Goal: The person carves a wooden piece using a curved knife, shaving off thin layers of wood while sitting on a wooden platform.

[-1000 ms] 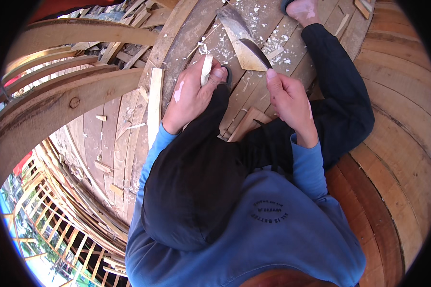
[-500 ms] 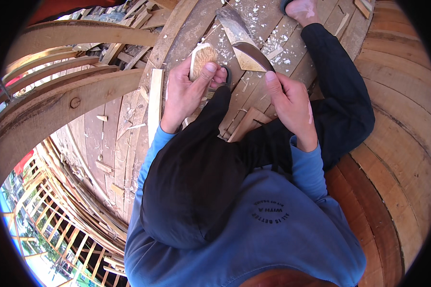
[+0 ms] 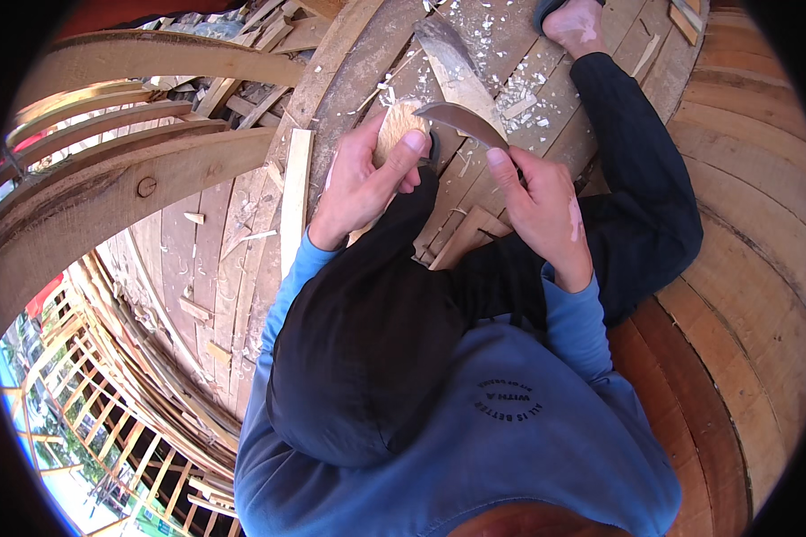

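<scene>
Left hand: the left hand point(image 3: 363, 183) is closed around a small piece of pale wood point(image 3: 399, 125), thumb laid across its near face and fingers wrapped behind; the piece is held firmly above the left knee.
Right hand: the right hand point(image 3: 539, 201) is clenched on the handle of a curved blade point(image 3: 461, 121); the handle itself is hidden inside the fist.
Blade: the dark, sickle-shaped blade is seen projecting leftward from the fist, its tip just beside the upper edge of the wood piece; contact cannot be confirmed.
Wood piece: rounded, light-coloured, grain visible on the face turned upward; located between the two hands, over the plank floor point(image 3: 475, 54).
Posture: the person is seated, dark trousers point(image 3: 376, 331) and blue sleeves in view, one bare foot point(image 3: 575, 20) extended ahead.
Surroundings: wood shavings point(image 3: 510, 85) are scattered on the planks beyond the hands; curved timber ribs point(image 3: 126, 192) are noted at left.
</scene>
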`<act>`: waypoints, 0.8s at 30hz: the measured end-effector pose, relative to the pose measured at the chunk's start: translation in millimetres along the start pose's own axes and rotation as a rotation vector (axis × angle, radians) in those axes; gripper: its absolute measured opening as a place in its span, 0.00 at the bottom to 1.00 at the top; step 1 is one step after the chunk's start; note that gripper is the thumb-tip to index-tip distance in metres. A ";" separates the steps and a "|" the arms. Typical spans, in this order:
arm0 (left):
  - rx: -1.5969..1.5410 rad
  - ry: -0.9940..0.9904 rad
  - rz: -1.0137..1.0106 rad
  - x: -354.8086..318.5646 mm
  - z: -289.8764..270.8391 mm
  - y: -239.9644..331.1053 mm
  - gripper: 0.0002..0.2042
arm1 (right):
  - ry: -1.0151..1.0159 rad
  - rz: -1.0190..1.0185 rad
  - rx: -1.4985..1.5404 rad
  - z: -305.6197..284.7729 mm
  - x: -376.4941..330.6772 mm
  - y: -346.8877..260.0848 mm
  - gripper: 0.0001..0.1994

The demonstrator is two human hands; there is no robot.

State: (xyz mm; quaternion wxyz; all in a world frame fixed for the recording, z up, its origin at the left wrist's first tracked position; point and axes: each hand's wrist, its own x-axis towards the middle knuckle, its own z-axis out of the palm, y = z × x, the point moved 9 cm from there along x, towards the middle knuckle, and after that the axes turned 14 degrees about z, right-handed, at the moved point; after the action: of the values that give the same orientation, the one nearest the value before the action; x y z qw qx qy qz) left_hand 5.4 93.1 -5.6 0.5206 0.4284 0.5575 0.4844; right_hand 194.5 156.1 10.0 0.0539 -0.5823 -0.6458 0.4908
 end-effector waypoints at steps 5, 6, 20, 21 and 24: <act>0.113 -0.025 0.075 -1.2 2.9 -2.4 0.13 | 0.019 -0.027 -0.020 5.4 -1.0 -1.8 0.25; 0.187 -0.009 0.124 -0.1 2.1 -2.2 0.11 | 0.021 -0.026 -0.017 5.8 -1.3 -2.2 0.25; 0.301 0.183 0.283 3.5 -13.8 13.6 0.05 | -0.013 -0.029 -0.022 15.1 -11.6 -15.6 0.25; 0.384 0.211 0.286 3.0 -15.3 19.5 0.04 | -0.005 -0.024 -0.022 15.6 -11.5 -16.8 0.25; 0.531 0.272 0.308 2.2 -19.5 26.3 0.05 | 0.029 -0.014 -0.042 16.9 -11.0 -18.5 0.25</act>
State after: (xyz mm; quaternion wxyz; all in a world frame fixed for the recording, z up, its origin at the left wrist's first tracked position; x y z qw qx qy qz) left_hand -14.9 97.7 19.7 0.2326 0.5598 0.6571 0.4480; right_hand 174.2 140.5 19.8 0.0545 -0.5860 -0.6591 0.4682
